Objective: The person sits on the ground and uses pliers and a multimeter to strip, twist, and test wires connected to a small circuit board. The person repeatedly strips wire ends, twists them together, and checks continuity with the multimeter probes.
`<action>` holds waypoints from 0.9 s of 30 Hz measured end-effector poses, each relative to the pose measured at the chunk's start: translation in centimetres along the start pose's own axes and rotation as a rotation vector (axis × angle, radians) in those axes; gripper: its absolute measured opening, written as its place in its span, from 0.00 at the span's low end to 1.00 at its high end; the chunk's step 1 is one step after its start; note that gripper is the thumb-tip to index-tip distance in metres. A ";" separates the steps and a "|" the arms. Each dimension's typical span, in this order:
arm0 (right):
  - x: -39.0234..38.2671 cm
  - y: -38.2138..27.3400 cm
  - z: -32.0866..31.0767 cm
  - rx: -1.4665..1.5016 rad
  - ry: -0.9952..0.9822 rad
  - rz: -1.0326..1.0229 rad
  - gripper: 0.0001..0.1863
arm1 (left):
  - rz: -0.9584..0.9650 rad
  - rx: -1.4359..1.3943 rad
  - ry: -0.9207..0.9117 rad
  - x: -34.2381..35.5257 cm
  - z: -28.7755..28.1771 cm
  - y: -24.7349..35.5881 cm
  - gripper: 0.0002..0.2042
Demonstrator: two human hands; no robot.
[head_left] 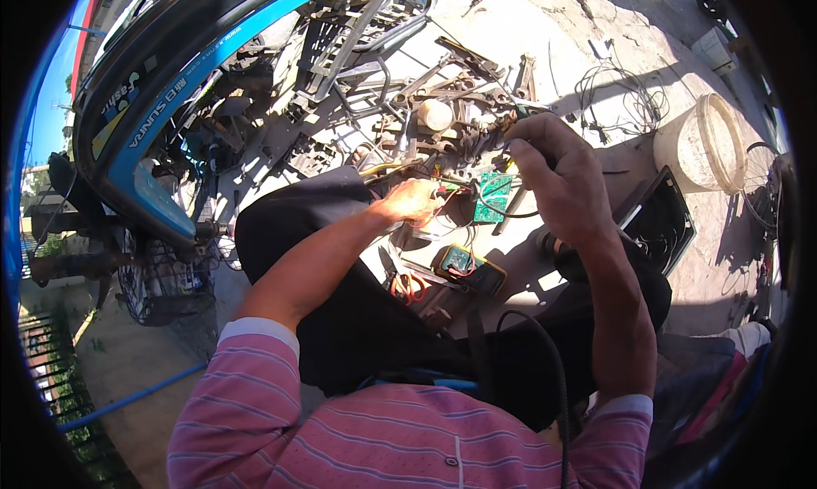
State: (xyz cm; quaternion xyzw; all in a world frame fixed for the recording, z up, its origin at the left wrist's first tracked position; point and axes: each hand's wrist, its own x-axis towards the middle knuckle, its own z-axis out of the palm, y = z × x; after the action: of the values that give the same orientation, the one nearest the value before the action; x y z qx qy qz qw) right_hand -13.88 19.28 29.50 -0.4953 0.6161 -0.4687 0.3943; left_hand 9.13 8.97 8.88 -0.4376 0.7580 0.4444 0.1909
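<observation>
Green circuit board (493, 196) trails thin wires between both hands.

Tool tip hidden inside right hand (553, 178), left hand's (413, 201) fingers concealed, circuit board (492, 197) partly covered

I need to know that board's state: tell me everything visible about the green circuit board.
The green circuit board is a small flat rectangle with pale tracks and solder spots, lying tilted on the ground between the left hand and the right hand. Red and dark wires run to its left edge. Neither hand clearly touches it. Parts on it are too small to tell.
</observation>
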 end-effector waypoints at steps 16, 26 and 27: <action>1.5 -0.1 0.3 -0.224 -0.097 -0.013 0.07 | 0.001 0.036 0.073 7.9 13.7 -10.6 0.17; 4.1 0.4 -1.5 -0.395 -0.033 -0.029 0.06 | 0.024 -0.060 0.084 9.4 12.7 -10.8 0.17; 4.2 0.4 -1.4 -0.383 -0.021 -0.039 0.06 | 0.001 -0.033 0.126 10.2 12.3 -11.1 0.17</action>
State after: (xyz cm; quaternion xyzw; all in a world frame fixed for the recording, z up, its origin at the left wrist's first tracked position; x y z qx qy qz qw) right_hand -16.16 15.43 29.38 -0.5783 0.6800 -0.3451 0.2900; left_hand 11.57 11.83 -10.24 -0.4673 0.7612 0.4288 0.1354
